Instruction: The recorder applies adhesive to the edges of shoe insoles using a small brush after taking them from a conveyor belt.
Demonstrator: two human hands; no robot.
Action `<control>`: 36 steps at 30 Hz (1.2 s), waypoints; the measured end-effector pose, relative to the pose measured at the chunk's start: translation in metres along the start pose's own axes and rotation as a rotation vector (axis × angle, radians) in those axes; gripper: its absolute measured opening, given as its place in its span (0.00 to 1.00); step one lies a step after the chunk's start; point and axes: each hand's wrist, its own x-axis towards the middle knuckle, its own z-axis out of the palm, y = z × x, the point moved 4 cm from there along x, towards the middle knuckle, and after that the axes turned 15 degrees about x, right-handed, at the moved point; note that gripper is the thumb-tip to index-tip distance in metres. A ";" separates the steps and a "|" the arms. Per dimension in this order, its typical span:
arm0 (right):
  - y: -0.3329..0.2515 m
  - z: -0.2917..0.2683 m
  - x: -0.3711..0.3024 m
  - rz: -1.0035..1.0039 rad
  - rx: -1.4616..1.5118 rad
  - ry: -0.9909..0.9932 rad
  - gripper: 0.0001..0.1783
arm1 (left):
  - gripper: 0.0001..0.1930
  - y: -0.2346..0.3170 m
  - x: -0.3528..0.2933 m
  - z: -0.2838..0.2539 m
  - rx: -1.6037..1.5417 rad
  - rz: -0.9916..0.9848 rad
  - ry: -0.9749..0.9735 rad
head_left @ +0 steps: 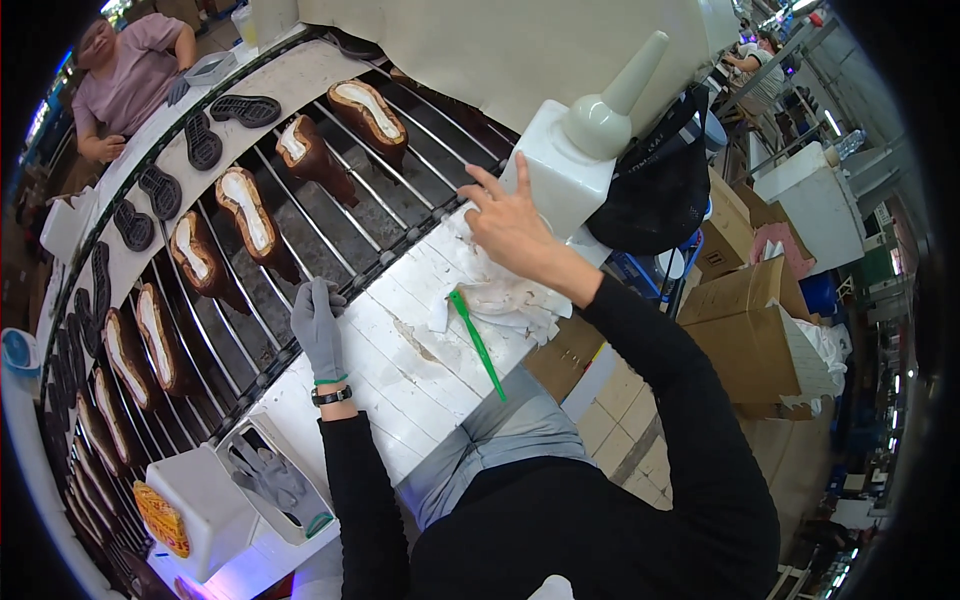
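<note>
My left hand [318, 330], in a grey glove, rests at the table's edge beside the roller conveyor, fingers stretched out and holding nothing. Bare, my right hand [515, 225] spreads its fingers over the far end of the white table [400, 400], right next to a white square bottle [567, 165] with a pale cone nozzle. Whether its fingertips touch the bottle I cannot tell. A green brush [478, 345] lies between my hands, partly on a crumpled white cloth [515, 308]. Brown shoe uppers [250, 220] lie bottom up on the conveyor's metal rods, their undersides whitish.
Black rubber soles [203, 142] line the conveyor's far belt. Across it sits another person [130, 80]. A white container [275, 475] with grey gloves stands at the near left. A black bag [655, 195] hangs beyond the bottle; cardboard boxes [745, 335] stand at right.
</note>
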 end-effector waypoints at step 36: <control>0.051 -0.108 -0.072 0.071 0.398 0.427 0.05 | 0.14 -0.003 0.002 0.003 0.000 0.003 -0.010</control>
